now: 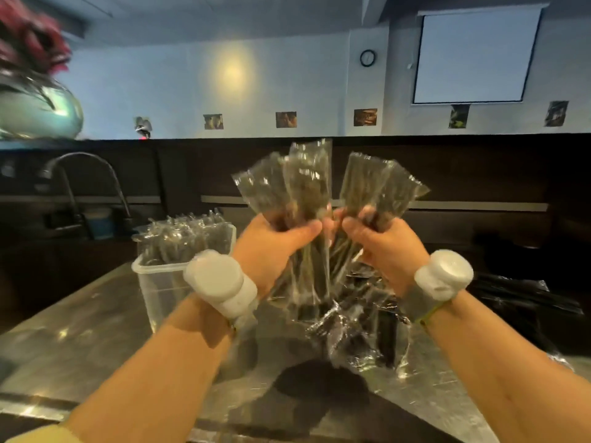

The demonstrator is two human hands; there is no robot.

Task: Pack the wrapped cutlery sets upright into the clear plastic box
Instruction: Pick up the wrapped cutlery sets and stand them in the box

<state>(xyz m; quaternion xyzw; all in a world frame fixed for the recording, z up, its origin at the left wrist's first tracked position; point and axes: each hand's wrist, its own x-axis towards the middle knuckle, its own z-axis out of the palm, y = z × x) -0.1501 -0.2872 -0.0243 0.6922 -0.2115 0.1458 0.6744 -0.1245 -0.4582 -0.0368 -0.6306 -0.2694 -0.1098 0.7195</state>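
Both hands are raised above the steel counter, each gripping a fan of clear-wrapped cutlery sets. My left hand (271, 247) holds one bunch (287, 183) upright. My right hand (383, 247) holds a second bunch (380, 187) just to its right, the two bunches nearly touching. The clear plastic box (160, 282) stands on the counter left of my left wrist, with several wrapped sets standing upright inside it. More wrapped sets (361, 334) lie in a loose heap on the counter under my hands.
The steel counter (80, 340) spreads below. A curved tap (86, 180) stands over a sink at the back left. Dark packets (524, 298) lie at the right. White sensor bands sit on both wrists.
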